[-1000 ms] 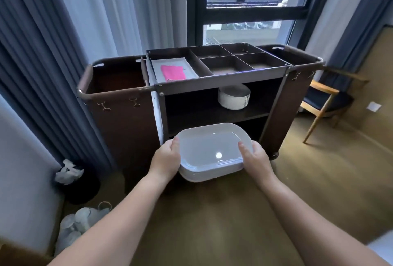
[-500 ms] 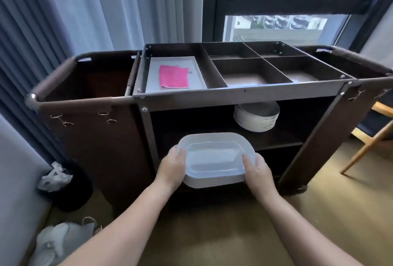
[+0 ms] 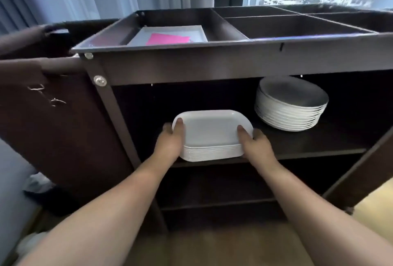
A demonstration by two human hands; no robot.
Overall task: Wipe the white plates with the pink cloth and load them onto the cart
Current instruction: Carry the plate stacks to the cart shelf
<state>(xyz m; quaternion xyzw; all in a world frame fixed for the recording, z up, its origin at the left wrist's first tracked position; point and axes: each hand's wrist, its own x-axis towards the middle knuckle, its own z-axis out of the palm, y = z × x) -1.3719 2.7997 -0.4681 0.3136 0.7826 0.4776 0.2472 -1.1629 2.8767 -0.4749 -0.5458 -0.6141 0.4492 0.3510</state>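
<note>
A stack of several white rectangular plates (image 3: 211,134) sits at the front of the dark cart's (image 3: 191,64) middle shelf (image 3: 308,151). My left hand (image 3: 170,140) grips the stack's left end, thumb on the top rim. My right hand (image 3: 254,142) grips its right end the same way. Whether the stack rests fully on the shelf I cannot tell. The pink cloth (image 3: 168,39) lies on a white tray (image 3: 200,33) in the cart's top left compartment. A stack of round white plates (image 3: 291,106) stands further right on the same shelf.
The cart's top has several empty compartments (image 3: 287,25). A dark fabric bag (image 3: 42,87) hangs on its left side. A lower shelf (image 3: 223,202) lies beneath. Curtains and a window stand behind. White bags (image 3: 36,183) lie on the floor at the left.
I have come closer to the cart and lower. Both hands have carried the rectangular plates forward from in front of the cart into the middle shelf opening.
</note>
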